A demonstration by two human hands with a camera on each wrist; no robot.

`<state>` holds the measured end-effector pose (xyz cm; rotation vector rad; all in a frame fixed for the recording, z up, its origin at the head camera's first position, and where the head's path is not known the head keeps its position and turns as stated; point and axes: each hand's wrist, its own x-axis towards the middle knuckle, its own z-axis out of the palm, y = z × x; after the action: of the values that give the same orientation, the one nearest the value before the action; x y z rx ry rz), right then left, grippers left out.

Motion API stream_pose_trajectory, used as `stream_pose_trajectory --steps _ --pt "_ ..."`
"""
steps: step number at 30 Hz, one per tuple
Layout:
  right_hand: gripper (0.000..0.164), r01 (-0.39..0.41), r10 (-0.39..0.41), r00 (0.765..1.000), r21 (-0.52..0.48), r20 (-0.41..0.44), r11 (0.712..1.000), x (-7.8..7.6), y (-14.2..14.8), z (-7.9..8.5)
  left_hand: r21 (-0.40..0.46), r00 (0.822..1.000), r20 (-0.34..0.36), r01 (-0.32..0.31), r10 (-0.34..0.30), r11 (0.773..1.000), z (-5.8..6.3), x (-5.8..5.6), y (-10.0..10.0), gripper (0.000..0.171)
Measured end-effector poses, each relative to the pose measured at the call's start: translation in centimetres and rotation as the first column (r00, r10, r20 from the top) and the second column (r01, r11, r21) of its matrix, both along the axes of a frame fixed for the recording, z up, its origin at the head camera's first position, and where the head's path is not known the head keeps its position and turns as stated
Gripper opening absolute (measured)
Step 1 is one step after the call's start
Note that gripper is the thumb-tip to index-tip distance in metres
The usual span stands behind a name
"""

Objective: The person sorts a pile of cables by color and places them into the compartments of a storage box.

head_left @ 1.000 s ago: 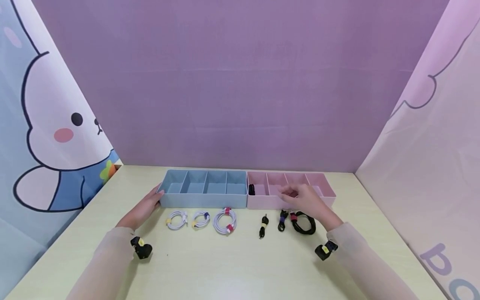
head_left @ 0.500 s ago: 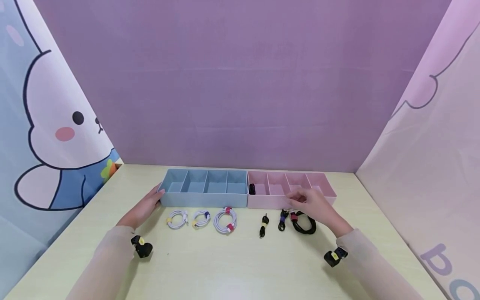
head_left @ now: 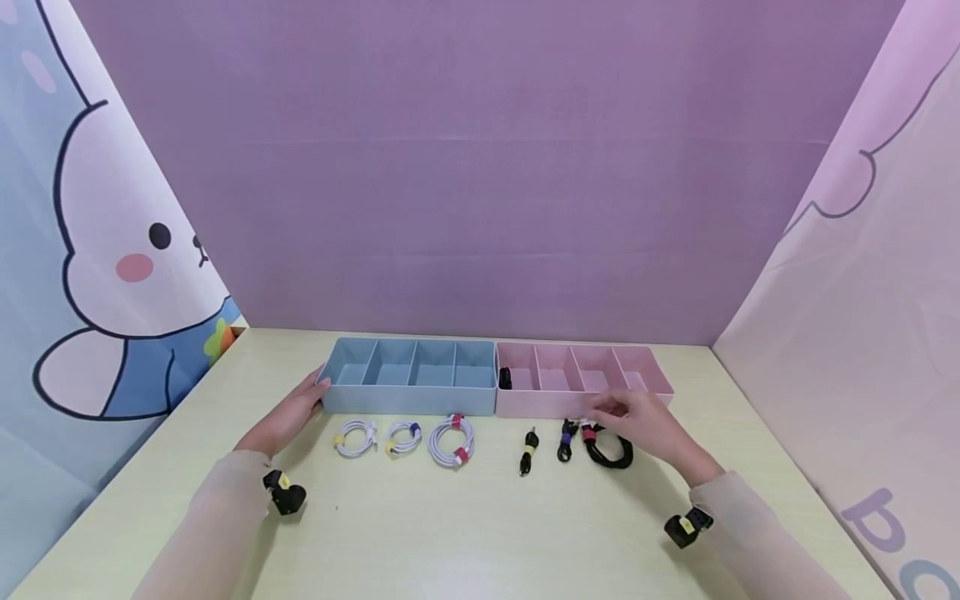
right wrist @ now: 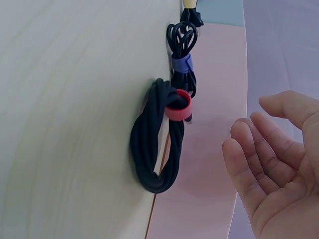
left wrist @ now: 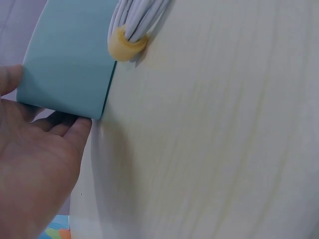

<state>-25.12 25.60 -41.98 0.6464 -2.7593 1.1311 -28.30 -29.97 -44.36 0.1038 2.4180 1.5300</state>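
Observation:
My left hand (head_left: 291, 412) holds the left end of a blue divided box (head_left: 408, 400), its thumb at the rim and its fingers against the end wall. A pink divided box (head_left: 540, 406) stands end to end with the blue one. My right hand (head_left: 637, 421) hovers at the pink box's front, loosely bent and holding nothing in the right wrist view. Beneath it lies a coiled black cable (right wrist: 144, 149) with a red tie. Beside that are a black cable (head_left: 565, 440) with a purple tie and a black cable (head_left: 528, 452) with a yellow tie.
Three coiled white cables lie before the blue box: one yellow-tied (head_left: 354, 439), one with purple and yellow ties (head_left: 403, 438), one larger with red ties (head_left: 450, 441). A black bundle (head_left: 506, 378) sits in the pink box's leftmost compartment. A purple backdrop (head_left: 480, 167) rises behind.
My right hand has drawn back from over the pink box, moving right and toward me, to above the red-tied black cable. My left hand stays at the blue box.

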Motion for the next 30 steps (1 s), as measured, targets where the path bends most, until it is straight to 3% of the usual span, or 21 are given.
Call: stream_pose_trajectory --steps 14,30 --pt "0.016 0.032 -0.029 0.998 0.048 -0.058 0.998 0.6 1.4 -0.3 -0.005 1.000 0.007 -0.002 0.002 1.000 -0.1 -0.1 -0.1 0.073" --pt "0.015 0.088 -0.085 0.996 0.096 -0.037 0.991 0.4 3.1 -1.2 -0.024 1.000 0.015 -0.004 0.004 1.000 0.0 0.0 -0.1 0.074"
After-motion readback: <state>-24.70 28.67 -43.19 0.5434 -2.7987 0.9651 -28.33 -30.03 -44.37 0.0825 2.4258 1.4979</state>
